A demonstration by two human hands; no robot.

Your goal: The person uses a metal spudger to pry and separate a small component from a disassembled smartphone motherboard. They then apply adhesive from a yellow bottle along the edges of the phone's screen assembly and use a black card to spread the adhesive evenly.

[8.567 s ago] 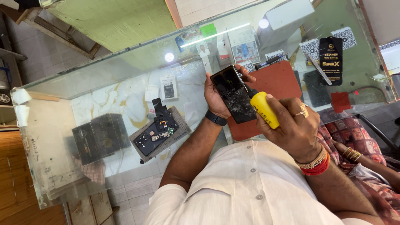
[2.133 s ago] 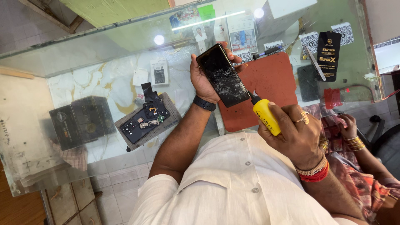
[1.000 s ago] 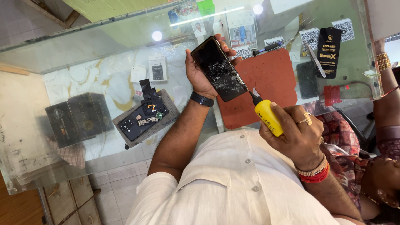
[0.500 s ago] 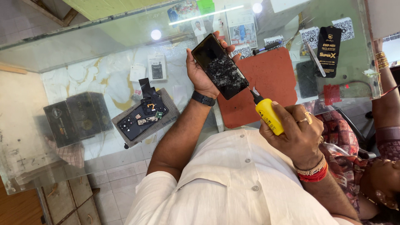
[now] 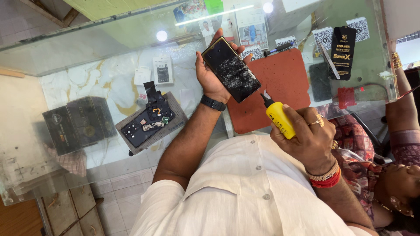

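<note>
While the cracked smartphone (image 5: 230, 71) is gripped in the left hand (image 5: 213, 74) at upper centre, fingers wrapped round its edges, a yellow-handled screwdriver (image 5: 276, 117) is clasped in the right hand's (image 5: 311, 139) closed fingers, tip touching the phone's lower corner. Below them a red mat (image 5: 286, 81) is seen; an opened phone on a grey pad (image 5: 148, 123) is seen at centre left.

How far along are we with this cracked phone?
Done: another phone lies opened on the grey mat, its parts exposed. In hand: the left hand holds the cracked phone, and the right hand sets the yellow-handled tool tip at its lower edge. Left: the cracked screen is not yet off.
</note>
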